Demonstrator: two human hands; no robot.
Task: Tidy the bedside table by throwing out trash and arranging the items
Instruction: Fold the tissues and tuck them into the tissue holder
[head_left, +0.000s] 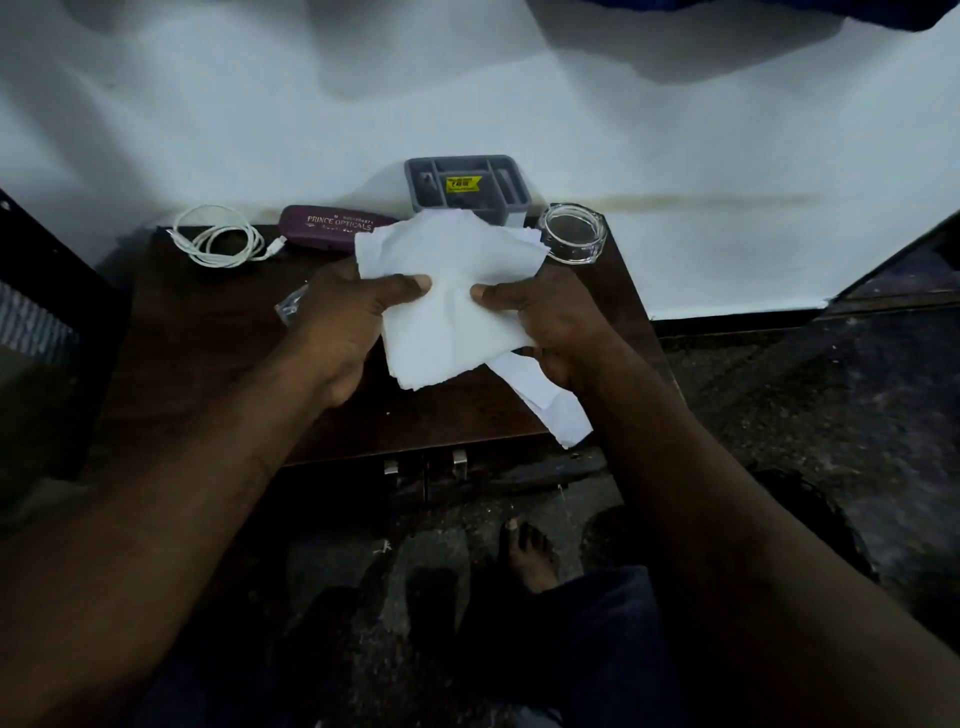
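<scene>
A bare foot (524, 556) stands on the speckled floor, just short of the desk's (208, 374) front edge. Over mid-desk, the left hand (348, 322) and right hand (556, 327) each pinch the torn white paper sheets (452, 291), thumbs on top. A paper strip (550, 410) runs from under the right hand past the front right corner. A clear wrapper (288, 306) lies beside the left hand, with open dark wood on the near left. Along the back edge by the wall sit a coiled white cable (218, 244), a purple spectacle case (327, 226), a grey organiser tray (467, 182) and a glass ashtray (571, 234).

Dim, bluish light throughout. The white wall (675, 130) at the far side is brightest, with broad soft shadows across its top. The dark counter (208, 364) and near floor (779, 415) sink into murk. The edges bend from the wide lens, and detail is soft and grainy.
</scene>
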